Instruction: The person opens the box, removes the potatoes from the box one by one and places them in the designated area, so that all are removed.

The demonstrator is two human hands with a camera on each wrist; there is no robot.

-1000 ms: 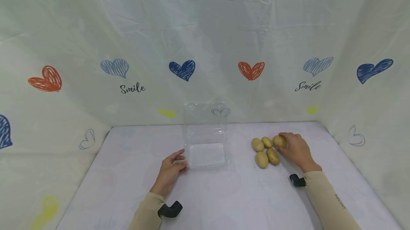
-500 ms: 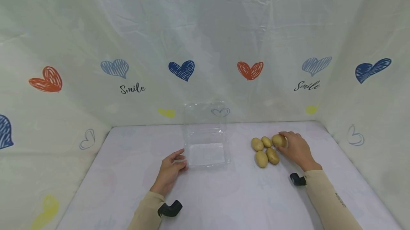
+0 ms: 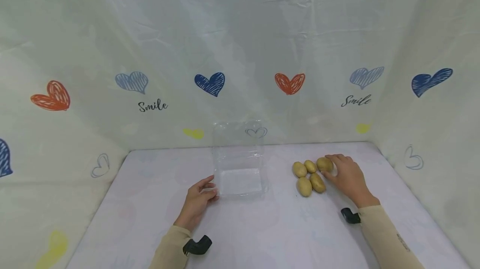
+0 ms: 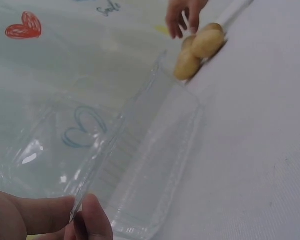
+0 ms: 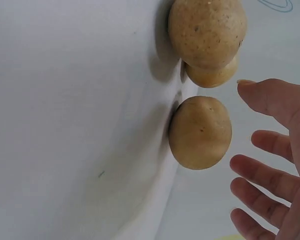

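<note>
My left hand (image 3: 198,203) pinches the near left edge of a clear plastic clamshell box (image 4: 154,145) between thumb and finger; its lid (image 3: 238,133) stands raised at the back. On the right side of the table, my right hand (image 3: 348,177) is beside the far right potato (image 3: 324,164). In the right wrist view its fingers are spread and stand apart from the nearest potato (image 5: 200,132). Several potatoes sit in a close cluster, among them a small potato (image 3: 310,166) at the back and a potato (image 3: 304,187) at the front.
The table (image 3: 258,235) has a pale cloth, with its back edge against a hanging sheet (image 3: 247,44) printed with hearts. A black wrist mount (image 3: 197,245) sits on the left sleeve, another black mount (image 3: 350,215) on the right.
My right hand's fingers have loosened from around the far right potato and drawn slightly to the right. The left hand and the box stay put; the head view has shifted a little.
</note>
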